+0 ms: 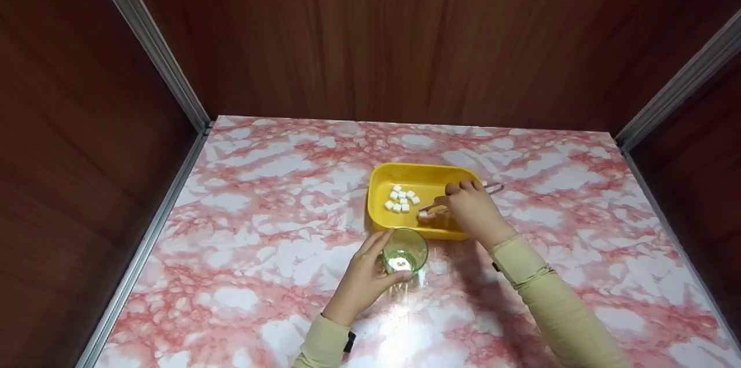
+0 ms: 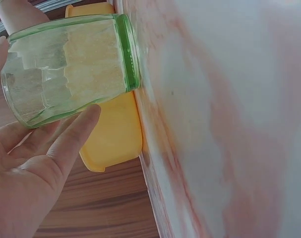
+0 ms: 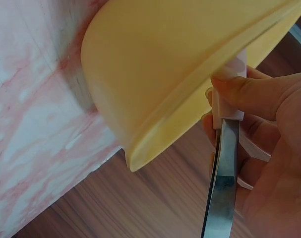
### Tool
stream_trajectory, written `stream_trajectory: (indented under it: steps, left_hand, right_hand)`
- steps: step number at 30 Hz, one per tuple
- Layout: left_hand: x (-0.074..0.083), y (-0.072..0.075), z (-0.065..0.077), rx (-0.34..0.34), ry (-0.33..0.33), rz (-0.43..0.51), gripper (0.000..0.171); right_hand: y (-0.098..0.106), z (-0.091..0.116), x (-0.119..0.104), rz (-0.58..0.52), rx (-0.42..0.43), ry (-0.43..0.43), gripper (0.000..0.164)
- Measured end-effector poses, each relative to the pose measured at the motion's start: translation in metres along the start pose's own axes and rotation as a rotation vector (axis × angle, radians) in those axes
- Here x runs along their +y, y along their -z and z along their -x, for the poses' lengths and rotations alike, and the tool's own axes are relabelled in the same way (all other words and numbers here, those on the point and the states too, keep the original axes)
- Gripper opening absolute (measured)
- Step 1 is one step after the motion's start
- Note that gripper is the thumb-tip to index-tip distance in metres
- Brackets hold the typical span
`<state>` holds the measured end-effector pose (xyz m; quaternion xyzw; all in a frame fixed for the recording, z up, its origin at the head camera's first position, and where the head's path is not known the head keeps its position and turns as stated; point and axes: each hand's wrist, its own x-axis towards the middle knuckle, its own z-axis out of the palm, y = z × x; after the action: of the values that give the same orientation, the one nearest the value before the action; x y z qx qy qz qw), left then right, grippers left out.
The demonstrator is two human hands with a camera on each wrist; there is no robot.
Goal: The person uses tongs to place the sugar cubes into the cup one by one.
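Note:
A clear green glass [image 1: 407,247] stands upright on the table, just in front of a yellow plastic container [image 1: 429,168]. My left hand [image 1: 360,282] holds the glass from its left side, fingers on one side and thumb on the other. Over the container's right side, my right hand [image 1: 473,213] grips metal tongs [image 3: 222,176] by a pink-covered part. The tong tips reach down into the container at a single white cube [image 1: 423,214]. Several more white cubes [image 1: 403,202] lie grouped in the container's left half. In the right wrist view, the container's wall hides the tips.
The table top [image 1: 260,212] has a red and white marbled pattern. A dark wood-grain panel [image 1: 370,38] rises behind it, with similar panels and metal corner strips [image 1: 156,44] at the sides.

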<state>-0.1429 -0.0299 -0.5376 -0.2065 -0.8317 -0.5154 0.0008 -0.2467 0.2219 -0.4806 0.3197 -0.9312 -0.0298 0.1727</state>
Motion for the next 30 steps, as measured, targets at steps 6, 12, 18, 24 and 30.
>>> stream_trajectory:
  steps: [6, 12, 18, 24, 30]
  left_hand:
    - [0.000, 0.001, 0.000, 0.002, -0.006, 0.000, 0.086]
    - [0.001, 0.002, 0.000, -0.001, 0.010, 0.007, 0.086]
    - [0.001, 0.001, 0.000, 0.006, 0.006, 0.033, 0.085]
    - [0.000, 0.000, -0.002, 0.028, -0.007, 0.053, 0.085]
    - [-0.001, -0.002, -0.004, 0.055, -0.017, 0.102, 0.085]
  right_hand:
    - [0.007, 0.001, 0.002, 0.002, 0.012, -0.009, 0.026]
    - [0.015, 0.002, 0.003, -0.005, 0.017, -0.002, 0.032]
    - [0.025, 0.003, 0.004, -0.020, 0.000, -0.013, 0.038]
    - [0.035, 0.007, 0.004, -0.026, 0.029, -0.012, 0.033]
    - [0.045, 0.010, 0.000, -0.028, 0.032, -0.012, 0.032]
